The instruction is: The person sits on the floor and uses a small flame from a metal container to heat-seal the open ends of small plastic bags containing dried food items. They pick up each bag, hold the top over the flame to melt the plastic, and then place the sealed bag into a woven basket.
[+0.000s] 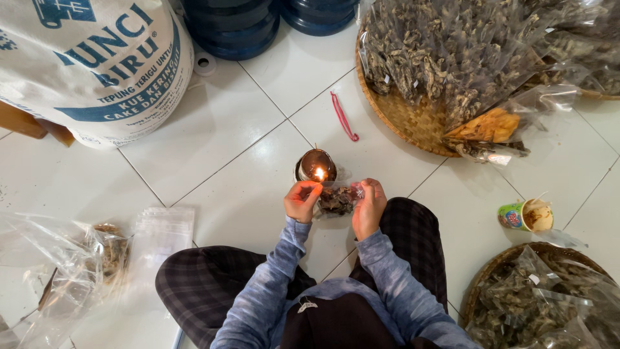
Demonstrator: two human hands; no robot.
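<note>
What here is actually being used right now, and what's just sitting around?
In use:
left hand
right hand
small clear packet of dark snack
lit flame
round lamp

Lying about:
big flour sack
red band
woven tray of filled bags
paper cup
stack of empty bags

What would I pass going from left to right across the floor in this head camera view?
Crumpled clear bags → stack of flat plastic bags → left hand → small clear packet of dark dried pieces held at a little flame → right hand → paper cup.
</note>
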